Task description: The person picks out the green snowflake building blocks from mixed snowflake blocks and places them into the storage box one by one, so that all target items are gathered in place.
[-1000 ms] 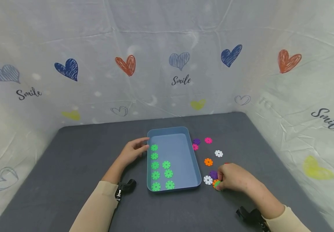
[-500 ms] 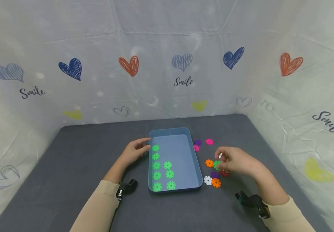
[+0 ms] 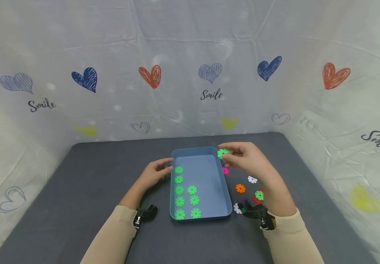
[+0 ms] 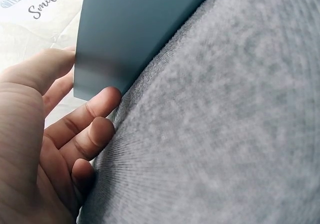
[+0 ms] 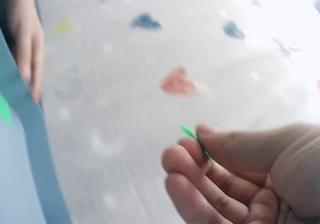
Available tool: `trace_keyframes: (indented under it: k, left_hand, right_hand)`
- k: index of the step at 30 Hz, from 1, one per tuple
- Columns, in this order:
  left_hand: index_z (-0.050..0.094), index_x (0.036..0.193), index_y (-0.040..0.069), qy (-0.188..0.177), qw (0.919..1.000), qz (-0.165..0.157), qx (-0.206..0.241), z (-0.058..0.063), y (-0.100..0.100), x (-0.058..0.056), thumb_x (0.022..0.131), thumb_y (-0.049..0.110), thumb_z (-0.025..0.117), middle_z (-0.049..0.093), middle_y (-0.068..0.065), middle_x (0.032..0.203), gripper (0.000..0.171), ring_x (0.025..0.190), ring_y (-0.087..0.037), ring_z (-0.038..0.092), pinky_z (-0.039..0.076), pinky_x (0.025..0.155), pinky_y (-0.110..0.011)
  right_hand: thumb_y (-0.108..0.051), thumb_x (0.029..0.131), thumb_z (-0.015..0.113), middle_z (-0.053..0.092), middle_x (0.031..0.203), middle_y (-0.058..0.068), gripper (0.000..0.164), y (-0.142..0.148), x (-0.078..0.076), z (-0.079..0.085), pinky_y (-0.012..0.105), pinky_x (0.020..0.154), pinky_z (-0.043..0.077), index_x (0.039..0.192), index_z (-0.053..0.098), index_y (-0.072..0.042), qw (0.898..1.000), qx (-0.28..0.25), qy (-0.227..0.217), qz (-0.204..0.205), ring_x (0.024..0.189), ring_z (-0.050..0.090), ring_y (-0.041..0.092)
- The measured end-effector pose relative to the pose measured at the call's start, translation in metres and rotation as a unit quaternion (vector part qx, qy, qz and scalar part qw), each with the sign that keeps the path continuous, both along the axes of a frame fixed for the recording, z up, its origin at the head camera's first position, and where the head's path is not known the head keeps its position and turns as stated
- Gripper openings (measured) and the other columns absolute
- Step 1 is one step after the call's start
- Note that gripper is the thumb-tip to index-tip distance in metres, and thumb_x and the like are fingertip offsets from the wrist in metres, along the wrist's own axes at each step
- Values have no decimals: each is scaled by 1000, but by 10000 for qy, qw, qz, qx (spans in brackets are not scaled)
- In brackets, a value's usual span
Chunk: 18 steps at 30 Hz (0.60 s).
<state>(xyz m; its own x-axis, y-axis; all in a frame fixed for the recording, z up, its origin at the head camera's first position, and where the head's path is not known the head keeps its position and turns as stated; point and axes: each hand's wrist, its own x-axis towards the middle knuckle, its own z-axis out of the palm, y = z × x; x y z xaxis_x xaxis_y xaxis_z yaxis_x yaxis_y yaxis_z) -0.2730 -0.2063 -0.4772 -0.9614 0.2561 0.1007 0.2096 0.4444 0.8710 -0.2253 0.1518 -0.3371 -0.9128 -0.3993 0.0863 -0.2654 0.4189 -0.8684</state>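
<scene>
My right hand (image 3: pixel 244 156) pinches a green notched plastic disc (image 3: pixel 223 153) between thumb and fingers, over the far right corner of the blue tray (image 3: pixel 206 176). In the right wrist view that disc (image 5: pixel 189 132) shows edge-on at the fingertips. Inside the tray, several matching green discs (image 3: pixel 179 190) line the left side, with a shorter column (image 3: pixel 194 200) beside it. My left hand (image 3: pixel 153 174) touches the tray's left rim with thumb and fingertips. Up close, in the left wrist view, its fingers rest along the tray's outer wall (image 4: pixel 130 29).
Right of the tray lie loose discs: an orange one (image 3: pixel 240 188), a white one (image 3: pixel 252 179), a pink one (image 3: pixel 225 171), and a green one (image 3: pixel 259 195) over a red one. My right forearm hides part of the pile. A printed cloth (image 3: pixel 176 110) stands behind the dark table (image 3: pixel 110 165).
My right hand has left the loose discs and moved away and leftward to the tray's far right corner, carrying a green disc. My left hand stays at the tray's left rim.
</scene>
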Motion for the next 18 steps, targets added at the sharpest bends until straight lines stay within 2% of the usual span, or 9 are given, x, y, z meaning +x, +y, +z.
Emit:
trace_keyframes:
  k: [2, 4, 9, 14, 18]
  left_hand:
    - [56, 145, 0, 8, 10000, -1, 51, -10, -4, -7, 102, 19, 67, 71, -16, 103, 48, 79, -34, 62, 52, 68, -43]
    - [58, 145, 3, 14, 10000, 6, 94, -14, -5, -9, 102, 22, 69, 72, -15, 104, 48, 78, -29, 62, 52, 68, -40]
    - [62, 143, 9, 81, 9999, 15, 74, -14, -5, -9, 101, 27, 70, 71, -10, 103, 46, 72, -22, 59, 52, 66, -36]
    - [63, 142, 13, 60, 10000, 20, 28, -12, -5, -8, 100, 31, 70, 70, -8, 108, 46, 73, -22, 60, 53, 67, -36]
    - [62, 143, 14, -28, 10000, 23, 82, -12, -6, -7, 100, 32, 71, 69, -9, 113, 47, 76, -23, 60, 53, 69, -37]
  right_hand:
    - [-10, 100, 69, 70, 93, 11, 44, -18, -4, -6, 35, 77, 58, 142, 60, -3, 10000, -58, -3, 5, 88, 71, 29]
    - [-8, 100, 69, 70, 93, 11, 45, -33, -8, -14, 35, 77, 58, 144, 59, -4, 10000, -58, -57, 56, 89, 72, 29]
    - [-1, 100, 64, 67, 92, 9, 45, -64, -18, -43, 38, 81, 58, 145, 57, -3, 9989, 258, -295, 254, 86, 72, 24]
    - [2, 100, 62, 66, 87, 7, 42, -80, -28, -69, 33, 70, 56, 141, 59, 2, 9962, 634, -340, 492, 80, 72, 21]
    - [-2, 97, 69, 64, 84, 4, 39, -86, -34, -86, 29, 62, 51, 136, 64, 1, 9932, 916, -360, 627, 72, 68, 17]
